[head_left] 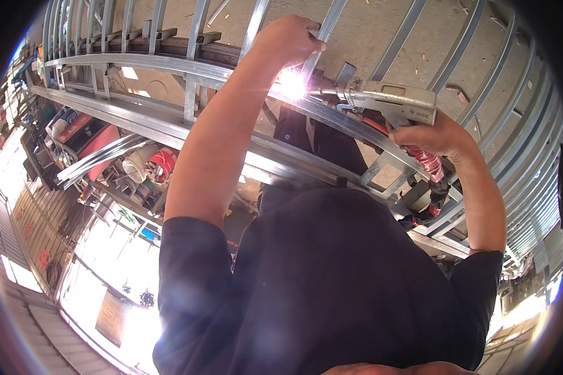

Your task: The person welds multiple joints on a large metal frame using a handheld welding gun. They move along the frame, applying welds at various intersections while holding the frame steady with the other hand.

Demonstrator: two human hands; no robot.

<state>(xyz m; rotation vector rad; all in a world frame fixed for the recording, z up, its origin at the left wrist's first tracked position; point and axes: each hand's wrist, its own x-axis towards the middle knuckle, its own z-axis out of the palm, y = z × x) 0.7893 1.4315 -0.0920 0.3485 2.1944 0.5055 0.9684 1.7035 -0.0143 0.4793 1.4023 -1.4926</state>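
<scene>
A bright white-pink flare (pixel 292 82) burns where an upright bar meets the long silvery rail (pixel 356 128). My right hand (pixel 436 134) is closed around the grip of a grey welding gun (pixel 394 99), its nozzle pointing left into the flare. Red wrapping covers the gun's cable (pixel 426 161) below that hand. Just above the flare, my left hand (pixel 292 39) curls its fingers around the metal bar (pixel 333 17). The glare hides the joint itself and part of the bar.
Parallel metal bars (pixel 463 47) run across the frame to both sides. Below left, a bundle of thin metal strips (pixel 100 164) lies near a red helmet-like object (pixel 162 164) and cluttered tools. Concrete floor (pixel 381 19) shows between the bars, with small scraps on it.
</scene>
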